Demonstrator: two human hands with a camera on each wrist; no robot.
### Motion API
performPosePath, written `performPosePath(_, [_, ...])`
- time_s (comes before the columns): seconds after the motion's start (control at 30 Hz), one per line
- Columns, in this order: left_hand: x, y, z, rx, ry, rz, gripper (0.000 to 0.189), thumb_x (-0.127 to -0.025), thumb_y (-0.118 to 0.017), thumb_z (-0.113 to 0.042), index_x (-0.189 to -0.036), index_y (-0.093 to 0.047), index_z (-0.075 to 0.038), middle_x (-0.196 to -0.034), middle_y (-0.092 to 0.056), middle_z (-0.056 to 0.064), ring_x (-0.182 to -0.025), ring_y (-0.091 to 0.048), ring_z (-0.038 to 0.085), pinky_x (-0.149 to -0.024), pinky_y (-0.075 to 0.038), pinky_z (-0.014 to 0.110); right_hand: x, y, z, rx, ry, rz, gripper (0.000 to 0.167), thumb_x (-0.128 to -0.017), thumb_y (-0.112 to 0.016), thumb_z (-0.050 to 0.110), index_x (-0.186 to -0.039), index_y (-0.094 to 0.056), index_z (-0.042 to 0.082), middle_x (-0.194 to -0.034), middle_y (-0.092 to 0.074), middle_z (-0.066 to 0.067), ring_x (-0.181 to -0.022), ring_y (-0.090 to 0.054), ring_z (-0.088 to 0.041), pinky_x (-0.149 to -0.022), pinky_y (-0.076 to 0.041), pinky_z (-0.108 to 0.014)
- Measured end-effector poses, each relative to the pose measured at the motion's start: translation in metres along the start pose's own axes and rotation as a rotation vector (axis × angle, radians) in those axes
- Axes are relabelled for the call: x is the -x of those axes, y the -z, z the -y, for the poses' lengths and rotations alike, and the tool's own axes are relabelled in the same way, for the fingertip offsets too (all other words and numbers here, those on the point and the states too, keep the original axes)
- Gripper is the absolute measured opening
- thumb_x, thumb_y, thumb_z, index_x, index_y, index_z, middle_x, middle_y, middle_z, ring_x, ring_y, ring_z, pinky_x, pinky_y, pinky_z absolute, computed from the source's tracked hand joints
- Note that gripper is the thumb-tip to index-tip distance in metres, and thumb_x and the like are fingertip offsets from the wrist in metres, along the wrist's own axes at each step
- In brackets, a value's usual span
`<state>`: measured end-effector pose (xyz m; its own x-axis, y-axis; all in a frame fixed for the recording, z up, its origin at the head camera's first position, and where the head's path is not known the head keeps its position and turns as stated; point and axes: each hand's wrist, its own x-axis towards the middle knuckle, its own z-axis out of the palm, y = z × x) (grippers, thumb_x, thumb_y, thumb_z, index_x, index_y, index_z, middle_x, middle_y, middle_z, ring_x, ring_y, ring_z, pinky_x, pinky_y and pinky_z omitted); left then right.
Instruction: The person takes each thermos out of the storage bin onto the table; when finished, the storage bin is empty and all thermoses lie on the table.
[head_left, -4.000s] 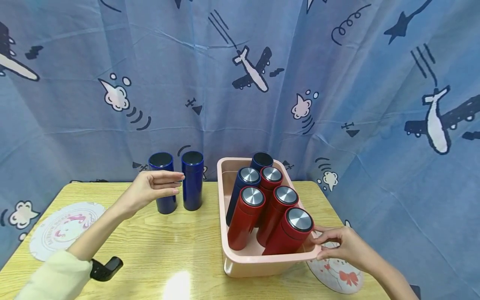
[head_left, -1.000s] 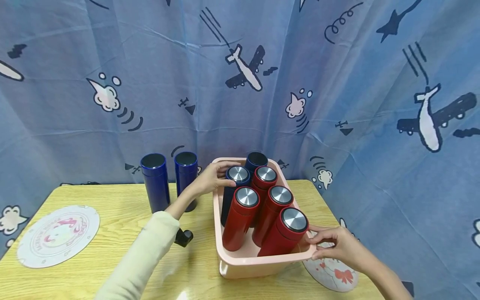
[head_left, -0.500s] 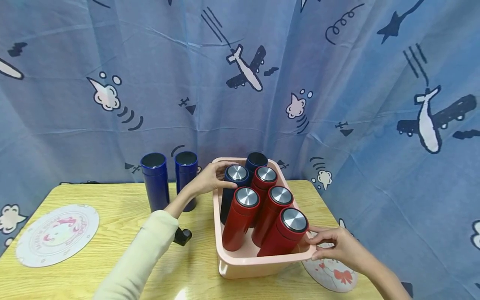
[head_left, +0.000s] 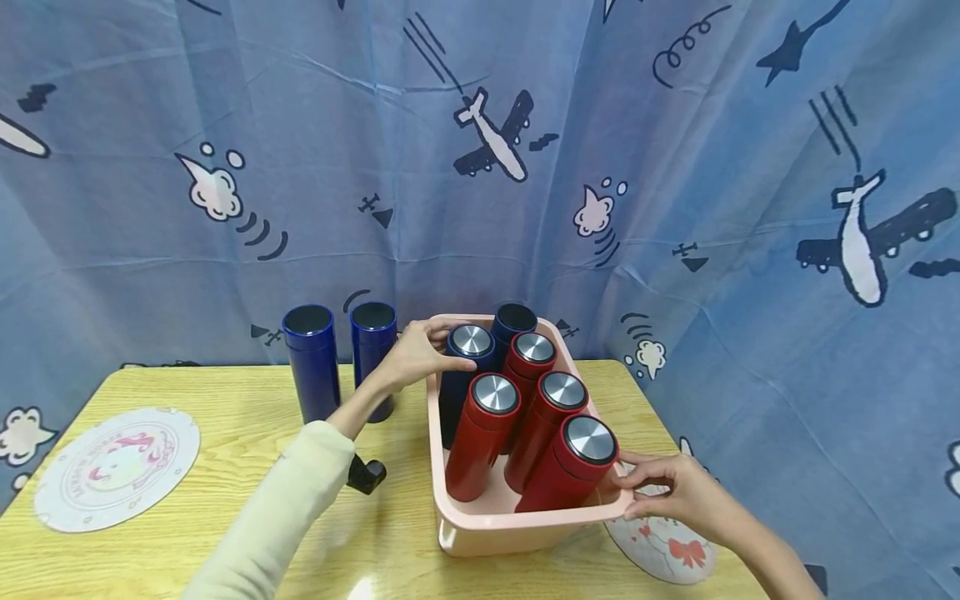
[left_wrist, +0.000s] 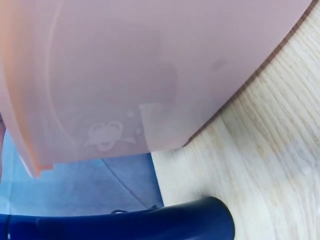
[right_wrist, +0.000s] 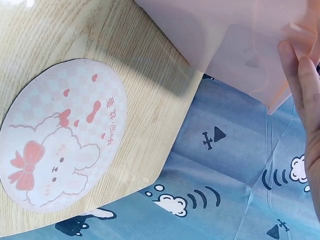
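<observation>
A pink plastic bin (head_left: 525, 523) holds several thermos bottles. My left hand (head_left: 417, 357) reaches over its left rim and grips the top of a dark blue thermos with a silver lid (head_left: 471, 342), thumb in front, other fingers behind. In front of it stands a red thermos (head_left: 480, 442), with more red ones to the right and another dark blue thermos (head_left: 514, 321) at the back. My right hand (head_left: 671, 490) pinches the bin's near right rim, its fingers (right_wrist: 300, 75) also showing in the right wrist view. The left wrist view shows the bin's outer wall (left_wrist: 120, 75).
Two blue thermoses (head_left: 311, 367) stand on the wooden table (head_left: 225, 400) left of the bin, the nearer-centre one partly behind my left arm. A round mat (head_left: 116, 471) lies at left; a bunny mat (right_wrist: 65, 140) lies right of the bin. A patterned curtain (head_left: 337, 167) hangs behind.
My left hand has gone from beside the two blue thermoses to the bin and taken hold of the dark blue silver-lidded thermos, which has since shifted slightly up and left. My right hand stays put.
</observation>
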<state>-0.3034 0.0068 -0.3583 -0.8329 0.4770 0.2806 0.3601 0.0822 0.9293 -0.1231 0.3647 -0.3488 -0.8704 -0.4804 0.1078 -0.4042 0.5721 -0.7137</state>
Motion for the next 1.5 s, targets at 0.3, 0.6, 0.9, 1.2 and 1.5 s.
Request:
performPosePath(0.3, [-0.002,0.009,-0.019,-0.019,0.014,-0.069,0.06,-0.07,-0.086,-0.016,-0.125,-0.063,-0.008,-0.108,-0.071,0.008,-0.093,-0.066,0.014,-0.074,-0.05,0.022,-0.001,0.0,0.0,0.0,0.002,-0.011,0.025,-0.073,-0.08,0.009,-0.095,-0.075,0.0,-0.116,-0.054,-0.039,-0.106,-0.052,0.011,-0.062,-0.057,-0.026])
performPosePath(0.6, [0.002,0.012,-0.046,-0.069,-0.002,-0.126,0.064,-0.069,-0.087,-0.024,-0.127,-0.062,-0.012,-0.113,-0.069,0.005,-0.09,-0.063,0.01,-0.071,-0.047,0.022,-0.001,0.0,0.0,0.008,0.019,-0.012,0.026,-0.073,-0.08,0.01,-0.097,-0.075,0.001,-0.117,-0.056,-0.037,-0.109,-0.05,0.011,-0.064,-0.057,-0.025])
performPosePath(0.9, [0.004,0.02,-0.08,-0.05,-0.061,-0.184,0.064,-0.072,-0.085,-0.024,-0.13,-0.06,-0.012,-0.109,-0.071,0.002,-0.092,-0.067,0.013,-0.078,-0.052,0.029,0.0,0.0,0.001,-0.002,0.019,0.0,0.026,-0.075,-0.079,0.011,-0.098,-0.075,0.001,-0.119,-0.059,-0.031,-0.107,-0.051,0.01,-0.064,-0.058,-0.026])
performPosePath(1.2, [0.005,0.028,-0.111,0.013,-0.136,-0.266,0.061,-0.075,-0.084,-0.016,-0.13,-0.059,-0.009,-0.113,-0.069,0.007,-0.103,-0.066,0.015,-0.089,-0.052,0.035,0.001,0.0,0.001,-0.037,0.019,0.009,0.027,-0.076,-0.079,0.013,-0.1,-0.074,0.001,-0.125,-0.062,-0.008,-0.108,-0.05,0.012,-0.065,-0.058,-0.028])
performPosePath(1.5, [0.014,0.035,-0.137,0.029,-0.212,-0.369,0.058,-0.075,-0.083,-0.018,-0.128,-0.062,-0.011,-0.109,-0.071,0.006,-0.101,-0.066,0.014,-0.09,-0.052,0.031,0.002,0.0,-0.001,-0.086,0.04,0.018,0.028,-0.078,-0.077,0.011,-0.103,-0.073,-0.001,-0.121,-0.05,0.029,-0.108,-0.052,0.01,-0.063,-0.058,-0.03])
